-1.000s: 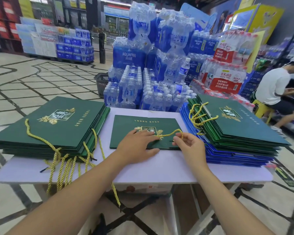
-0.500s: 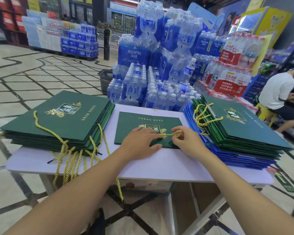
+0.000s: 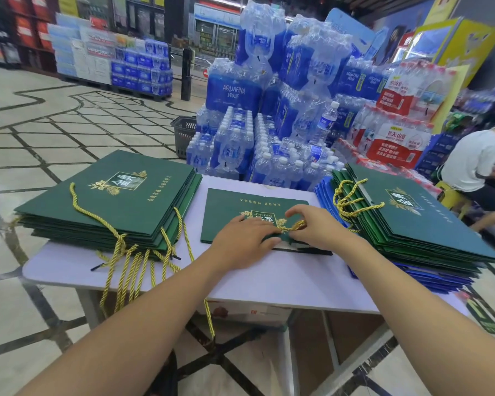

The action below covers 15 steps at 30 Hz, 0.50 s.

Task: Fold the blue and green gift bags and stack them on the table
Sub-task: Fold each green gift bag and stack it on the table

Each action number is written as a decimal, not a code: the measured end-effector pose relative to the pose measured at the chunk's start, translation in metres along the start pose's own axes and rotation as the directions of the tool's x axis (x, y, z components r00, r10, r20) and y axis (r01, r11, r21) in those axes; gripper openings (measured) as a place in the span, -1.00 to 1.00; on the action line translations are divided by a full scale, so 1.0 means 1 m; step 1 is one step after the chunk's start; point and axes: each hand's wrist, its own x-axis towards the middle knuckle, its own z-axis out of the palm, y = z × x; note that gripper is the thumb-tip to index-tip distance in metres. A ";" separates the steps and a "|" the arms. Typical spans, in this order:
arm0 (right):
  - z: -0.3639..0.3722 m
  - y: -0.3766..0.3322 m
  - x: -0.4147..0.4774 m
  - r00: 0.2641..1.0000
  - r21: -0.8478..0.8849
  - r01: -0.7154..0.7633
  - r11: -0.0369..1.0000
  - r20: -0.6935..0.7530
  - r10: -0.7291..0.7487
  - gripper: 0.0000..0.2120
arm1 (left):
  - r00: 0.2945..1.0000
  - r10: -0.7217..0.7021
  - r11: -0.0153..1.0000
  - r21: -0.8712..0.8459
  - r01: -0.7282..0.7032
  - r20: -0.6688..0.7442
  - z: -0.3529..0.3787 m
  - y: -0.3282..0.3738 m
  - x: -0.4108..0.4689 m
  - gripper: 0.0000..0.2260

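While left hand point(image 3: 242, 240) presses flat on the green bag point(image 3: 235, 210), right hand point(image 3: 317, 228) beside it pinching the bag's gold cord point(image 3: 293, 225).

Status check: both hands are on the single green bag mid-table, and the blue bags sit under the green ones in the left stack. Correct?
One slip: the blue bags sit under the green ones in the right stack, not the left stack, as the head view shows. The left hand and right hand, which pinches the gold cord, are both on the single green bag mid-table.
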 end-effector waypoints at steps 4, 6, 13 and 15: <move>-0.002 0.004 -0.002 0.998 0.043 0.034 0.999 -0.056 -0.031 -0.53 | 0.999 -0.049 0.998 -0.040 0.049 0.000 0.002 -0.003 0.001 -0.65; -0.006 0.004 -0.007 0.998 0.097 0.041 0.994 -0.055 -0.036 -0.49 | 0.998 -0.066 0.995 -0.082 0.065 -0.011 0.001 -0.003 0.002 -0.63; -0.005 -0.004 -0.041 0.841 0.133 0.118 0.984 -0.540 -0.028 -0.88 | 0.990 -0.143 0.968 -0.210 0.136 -0.016 0.006 -0.009 0.006 -0.58; 0.001 -0.011 -0.049 0.893 0.143 0.019 0.990 -0.447 0.047 -0.89 | 0.988 -0.154 0.966 -0.213 0.145 -0.028 0.007 -0.010 0.006 -0.55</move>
